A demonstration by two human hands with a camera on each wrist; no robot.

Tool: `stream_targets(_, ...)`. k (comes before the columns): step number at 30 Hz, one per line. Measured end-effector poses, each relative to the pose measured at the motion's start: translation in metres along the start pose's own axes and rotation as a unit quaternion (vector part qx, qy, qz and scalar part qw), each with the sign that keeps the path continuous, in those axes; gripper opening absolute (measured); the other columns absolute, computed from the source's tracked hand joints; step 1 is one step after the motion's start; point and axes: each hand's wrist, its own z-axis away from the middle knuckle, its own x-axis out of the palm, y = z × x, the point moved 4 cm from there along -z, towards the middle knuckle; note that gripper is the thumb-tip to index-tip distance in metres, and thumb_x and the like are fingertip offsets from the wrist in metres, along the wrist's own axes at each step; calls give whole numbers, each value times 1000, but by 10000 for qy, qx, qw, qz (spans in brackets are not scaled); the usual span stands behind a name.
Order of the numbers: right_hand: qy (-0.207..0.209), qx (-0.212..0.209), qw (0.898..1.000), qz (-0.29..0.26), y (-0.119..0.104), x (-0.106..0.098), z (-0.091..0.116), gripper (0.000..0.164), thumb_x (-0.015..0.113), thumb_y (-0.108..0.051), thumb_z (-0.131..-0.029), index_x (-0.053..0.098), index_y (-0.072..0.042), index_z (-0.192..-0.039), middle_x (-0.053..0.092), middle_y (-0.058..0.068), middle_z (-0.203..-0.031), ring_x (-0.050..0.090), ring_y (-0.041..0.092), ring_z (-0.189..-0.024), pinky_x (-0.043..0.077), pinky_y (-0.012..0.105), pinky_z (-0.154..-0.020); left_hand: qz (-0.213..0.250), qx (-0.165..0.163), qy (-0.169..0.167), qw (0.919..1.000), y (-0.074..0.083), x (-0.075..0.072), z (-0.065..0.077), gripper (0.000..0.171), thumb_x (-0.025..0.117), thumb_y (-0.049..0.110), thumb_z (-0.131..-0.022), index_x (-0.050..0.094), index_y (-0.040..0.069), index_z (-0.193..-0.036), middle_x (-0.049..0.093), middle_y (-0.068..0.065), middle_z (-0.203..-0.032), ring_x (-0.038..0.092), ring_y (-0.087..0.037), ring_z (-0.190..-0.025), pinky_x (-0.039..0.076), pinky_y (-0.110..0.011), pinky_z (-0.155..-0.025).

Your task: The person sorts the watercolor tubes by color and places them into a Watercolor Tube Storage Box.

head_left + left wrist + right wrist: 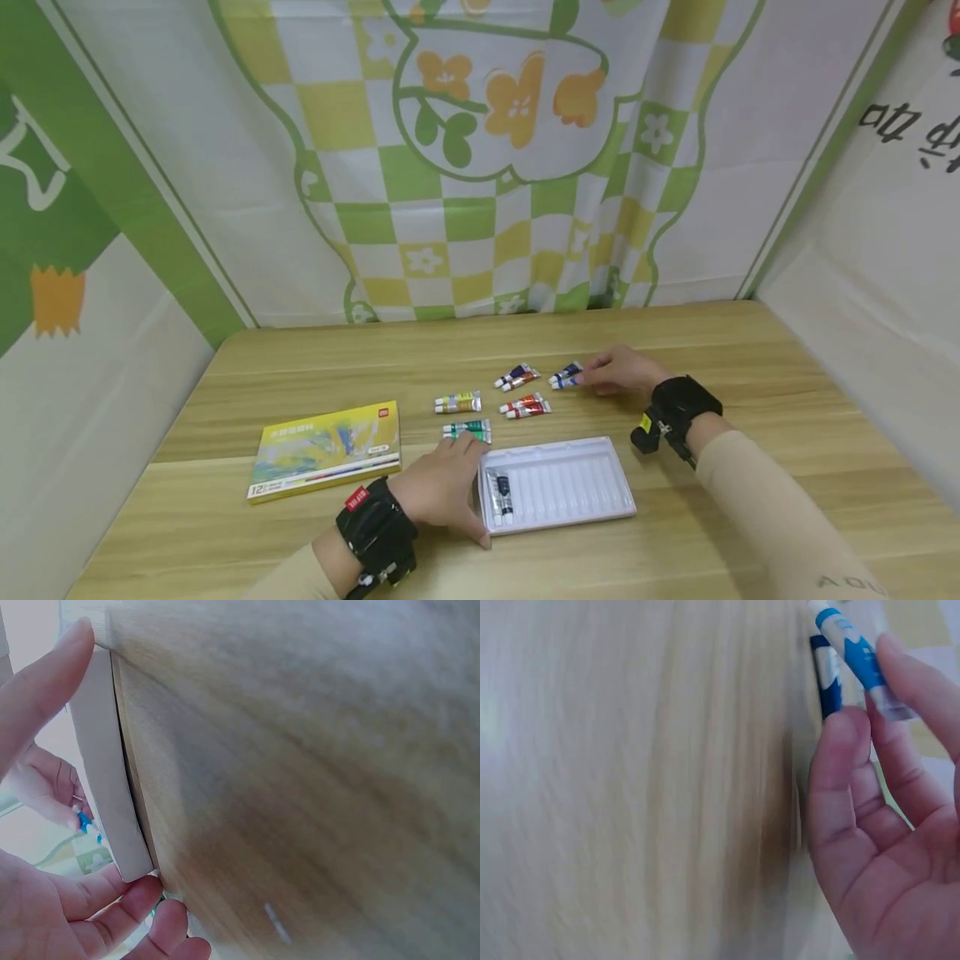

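Observation:
My right hand (621, 371) pinches a light-blue paint tube (859, 656) between thumb and fingers at the back of the table. Beside that tube lies a dark-blue one (826, 679). At the front, my left hand (444, 483) spans the left end of a white plastic tray (558, 529). Its thumb (56, 675) is at one corner and its fingers (139, 900) are at the other. Inside the tray's left end lie a silver-white tube (497, 498) and a black-capped tube (506, 500), side by side; the other grooves show no tubes.
Paint tubes lie in pairs behind the tray: green (480, 429), yellow and gold (457, 402), red (525, 406), purple and brown (516, 377). A yellow paint box (326, 450) lies at the left. A patterned curtain (465, 225) hangs behind the wooden table (675, 517).

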Motion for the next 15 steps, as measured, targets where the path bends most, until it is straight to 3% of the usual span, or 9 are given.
stream_targets(4,-100,-60,9961,-876,-2,3,4,24,63,-21,-90,60,0,-101,63,1,-94,61,11,-89,54,27,-85,23,26,2,10000,0,-1,1,113,82,61,-51,40,2,-138,45,-11,-130,45,-28,-116,44,-42,-100)
stream_targets(7,-30,-118,9843,-1763,-5,6,8,20,60,-20,-92,58,-4,-102,64,-2,-93,63,11,-92,53,27,-88,24,16,16,10000,0,-1,1,113,82,60,-51,40,2,-137,45,-11,-130,45,-28,-115,45,-41,-98)
stream_targets(11,95,-217,9543,-2978,-10,14,14,17,56,-18,-94,57,-4,-104,67,1,-92,66,13,-90,51,30,-91,22,11,47,10000,1,-1,1,112,82,60,-51,40,2,-137,45,-11,-129,46,-27,-113,47,-41,-96)
stream_targets(15,129,-207,9236,-3825,-15,26,20,12,53,-14,-95,57,-4,-100,66,6,-93,67,16,-88,49,32,-93,24,10,27,10000,2,-1,0,112,82,60,-51,40,2,-137,45,-11,-129,46,-27,-114,47,-40,-96)
